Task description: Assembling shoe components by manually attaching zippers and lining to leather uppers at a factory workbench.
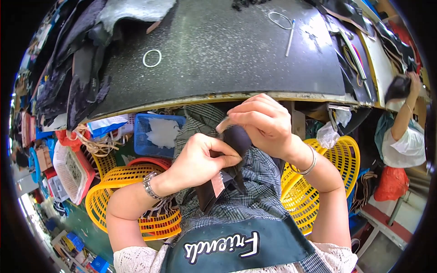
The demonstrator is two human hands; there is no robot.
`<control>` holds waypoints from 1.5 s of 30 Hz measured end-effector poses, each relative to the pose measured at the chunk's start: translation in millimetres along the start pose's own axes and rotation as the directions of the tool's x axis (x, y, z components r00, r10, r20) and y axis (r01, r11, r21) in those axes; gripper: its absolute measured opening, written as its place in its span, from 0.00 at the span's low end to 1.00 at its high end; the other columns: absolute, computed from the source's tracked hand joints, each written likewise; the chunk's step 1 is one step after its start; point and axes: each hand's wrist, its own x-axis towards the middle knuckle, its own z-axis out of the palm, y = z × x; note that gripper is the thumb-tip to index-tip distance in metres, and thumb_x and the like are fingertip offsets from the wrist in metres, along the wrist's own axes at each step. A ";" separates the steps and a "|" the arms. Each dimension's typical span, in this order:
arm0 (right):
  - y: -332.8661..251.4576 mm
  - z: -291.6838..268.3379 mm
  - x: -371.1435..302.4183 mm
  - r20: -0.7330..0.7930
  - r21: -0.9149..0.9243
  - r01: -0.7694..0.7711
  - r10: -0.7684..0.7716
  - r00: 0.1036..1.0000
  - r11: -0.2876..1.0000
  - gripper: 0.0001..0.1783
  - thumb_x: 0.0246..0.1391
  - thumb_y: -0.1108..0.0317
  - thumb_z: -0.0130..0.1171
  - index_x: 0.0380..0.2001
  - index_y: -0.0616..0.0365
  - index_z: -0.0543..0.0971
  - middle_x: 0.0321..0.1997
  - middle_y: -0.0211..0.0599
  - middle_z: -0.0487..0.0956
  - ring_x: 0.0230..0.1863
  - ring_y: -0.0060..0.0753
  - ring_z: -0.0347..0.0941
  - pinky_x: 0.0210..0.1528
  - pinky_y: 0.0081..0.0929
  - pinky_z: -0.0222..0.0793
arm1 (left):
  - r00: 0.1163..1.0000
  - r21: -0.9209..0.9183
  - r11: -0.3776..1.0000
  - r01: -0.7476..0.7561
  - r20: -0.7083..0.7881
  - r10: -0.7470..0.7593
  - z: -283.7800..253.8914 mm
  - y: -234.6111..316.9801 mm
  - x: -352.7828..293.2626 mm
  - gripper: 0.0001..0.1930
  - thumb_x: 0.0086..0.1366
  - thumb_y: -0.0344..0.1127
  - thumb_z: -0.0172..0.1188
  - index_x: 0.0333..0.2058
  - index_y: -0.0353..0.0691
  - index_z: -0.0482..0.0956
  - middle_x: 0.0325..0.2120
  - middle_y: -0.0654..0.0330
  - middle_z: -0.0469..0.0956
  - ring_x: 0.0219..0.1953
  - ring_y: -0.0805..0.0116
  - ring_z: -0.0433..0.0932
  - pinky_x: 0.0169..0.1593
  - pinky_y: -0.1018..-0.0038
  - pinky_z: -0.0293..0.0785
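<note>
Above my lap, in front of the table edge, a dark leather piece (237, 139) is between my two hands. My left hand (202, 159) pinches it with thumb and forefinger. Higher up and to the right, my right hand (264, 119) is closed at its upper end, with the fingers curled. A small pale pink bit (223, 125) shows at those fingertips. Below my left hand hangs a pink strip with a zigzag edge (218, 184), against the dark flaps of the piece. My fingers partly hide where the leather is gripped.
On the dark table (214, 68) lie a white ring (152, 58), a silver pen (290, 38) and leather scraps (84, 68). Yellow baskets (111, 182) flank me, and a blue basket (148, 148) sits under the edge. A co-worker (403, 132) is at the right.
</note>
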 end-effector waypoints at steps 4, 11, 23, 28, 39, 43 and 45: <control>1.0 16.5 -1.0 -0.070 -0.029 0.021 -0.023 0.997 0.999 0.09 0.38 0.77 0.65 0.27 0.54 0.81 0.28 0.31 0.77 0.32 0.36 0.73 0.39 0.31 0.69 | 0.986 0.037 0.999 -0.040 -0.161 0.045 2.1 -18.3 -6.5 0.05 0.58 0.21 0.59 0.32 0.29 0.84 0.25 0.56 0.83 0.23 0.76 0.80 0.29 0.81 0.75; -22.6 1.7 -8.3 0.133 -0.201 0.067 -0.041 0.990 0.977 0.12 0.39 0.75 0.64 0.31 0.58 0.77 0.29 0.32 0.77 0.32 0.37 0.72 0.51 0.41 0.69 | 0.948 0.116 0.987 -0.112 -0.284 0.141 -8.1 -32.6 -6.8 0.04 0.57 0.22 0.61 0.30 0.31 0.84 0.24 0.57 0.82 0.25 0.71 0.81 0.29 0.78 0.75; -36.4 13.4 -3.8 0.128 -0.058 -0.387 0.391 0.912 0.920 0.09 0.40 0.72 0.69 0.27 0.55 0.79 0.24 0.28 0.72 0.31 0.32 0.68 0.40 0.28 0.60 | 0.823 0.454 0.822 -0.343 -0.277 0.497 8.7 -35.5 -13.6 0.07 0.51 0.18 0.63 0.30 0.34 0.84 0.21 0.57 0.79 0.22 0.67 0.76 0.27 0.75 0.72; -35.5 22.3 -5.1 0.116 0.092 -0.325 0.314 0.942 0.941 0.08 0.42 0.76 0.66 0.27 0.57 0.77 0.27 0.30 0.74 0.34 0.33 0.70 0.42 0.29 0.62 | 0.847 0.331 0.899 -0.287 -0.351 0.399 -2.7 -41.3 -18.4 0.08 0.52 0.20 0.65 0.32 0.36 0.84 0.30 0.60 0.77 0.28 0.70 0.75 0.31 0.77 0.71; -40.0 27.4 3.3 0.319 0.181 -0.303 0.236 0.918 0.936 0.06 0.46 0.74 0.62 0.26 0.57 0.73 0.21 0.35 0.71 0.30 0.40 0.69 0.42 0.35 0.61 | 0.663 0.032 0.793 -0.609 -0.529 0.530 -30.2 -54.1 -19.5 0.07 0.58 0.17 0.61 0.34 0.32 0.83 0.34 0.55 0.76 0.28 0.71 0.78 0.32 0.79 0.80; -38.9 30.5 3.9 0.362 0.227 -0.340 0.245 0.899 0.913 0.06 0.47 0.73 0.61 0.26 0.56 0.73 0.22 0.36 0.71 0.31 0.41 0.69 0.42 0.35 0.61 | 0.770 -0.107 0.841 -0.531 -0.476 0.425 -37.2 -54.5 -20.1 0.06 0.59 0.18 0.60 0.34 0.32 0.83 0.33 0.56 0.75 0.29 0.72 0.77 0.31 0.79 0.80; -37.0 30.5 5.0 0.378 0.241 -0.361 0.255 0.890 0.901 0.06 0.47 0.73 0.61 0.26 0.57 0.73 0.22 0.36 0.72 0.31 0.41 0.69 0.42 0.35 0.61 | 0.804 -0.173 0.845 -0.506 -0.451 0.389 -39.4 -54.8 -19.3 0.07 0.59 0.18 0.60 0.35 0.32 0.83 0.32 0.57 0.75 0.29 0.72 0.77 0.31 0.79 0.80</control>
